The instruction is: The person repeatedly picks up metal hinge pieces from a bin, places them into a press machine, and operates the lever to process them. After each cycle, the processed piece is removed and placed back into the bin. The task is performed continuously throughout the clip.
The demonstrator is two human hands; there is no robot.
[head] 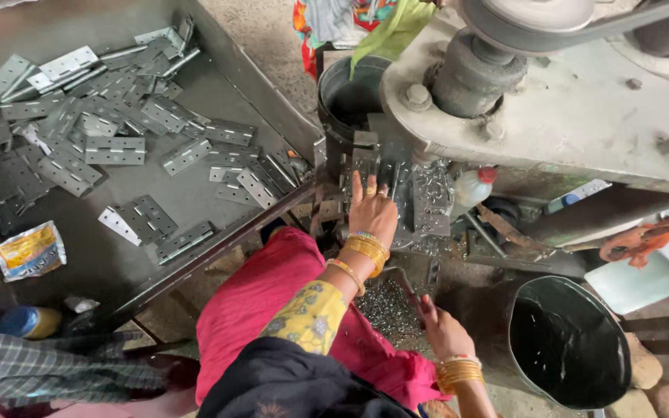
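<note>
My left hand (373, 213), with gold bangles at the wrist, reaches forward onto the bed of a grey press machine (567, 116). Its fingertips hold a small grey hinge plate (367, 161) against the tooling under the ram. My right hand (441, 331), also with bangles, stays low near my lap. It is closed around the end of a dark metal bar (403, 280) that rises toward the machine. A heap of small metal scraps (385, 310) lies between my two hands, over my pink garment (265, 302).
A large metal tray (102, 255) on the left holds several grey hinges (114, 149) and a yellow packet (29, 249). A black bucket (571, 344) stands at right, a dark bucket (350, 93) behind the press, and a red-capped plastic bottle (470, 190) beside it. Another person's checked sleeve (40, 371) shows at bottom left.
</note>
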